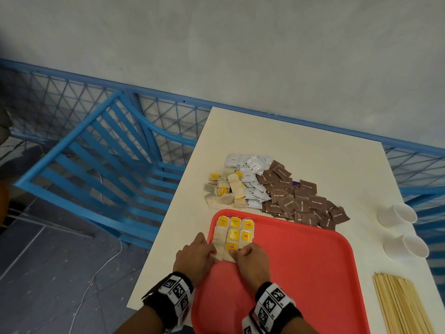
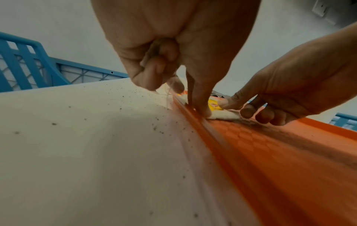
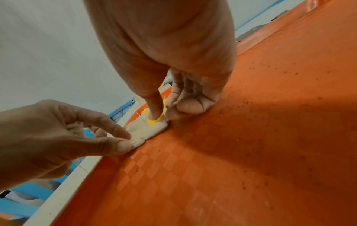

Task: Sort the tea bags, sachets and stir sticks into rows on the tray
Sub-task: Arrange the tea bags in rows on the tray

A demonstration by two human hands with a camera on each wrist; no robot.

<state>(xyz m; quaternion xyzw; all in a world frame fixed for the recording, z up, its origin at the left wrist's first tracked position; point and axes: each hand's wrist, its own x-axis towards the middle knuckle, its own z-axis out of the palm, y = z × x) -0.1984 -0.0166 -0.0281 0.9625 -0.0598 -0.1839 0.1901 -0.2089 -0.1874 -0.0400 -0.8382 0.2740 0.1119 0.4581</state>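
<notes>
A red tray [image 1: 301, 273] lies on the white table [image 1: 313, 153]. Tea bags with yellow tags [image 1: 234, 231] sit in rows at its far left corner. My left hand [image 1: 213, 255] pinches the near left corner of the nearest tea bag [image 3: 146, 128], and another bag looks tucked in its curled fingers. My right hand [image 1: 237, 253] holds the same bag, one digit pressing its yellow tag [image 3: 152, 121] and a curled fingertip at its edge. Beyond the tray lie loose tea bags [image 1: 224, 189], white sachets [image 1: 250, 177] and brown sugar sachets [image 1: 301, 203]. Wooden stir sticks [image 1: 402, 304] lie at the near right.
Two white paper cups [image 1: 397, 213] [image 1: 407, 245] lie on their sides at the table's right edge. A blue slatted chair [image 1: 96, 177] stands left of the table, with a blue mesh fence behind. Dark crumbs speckle the table [image 2: 96, 137] beside the tray rim [image 2: 195, 116].
</notes>
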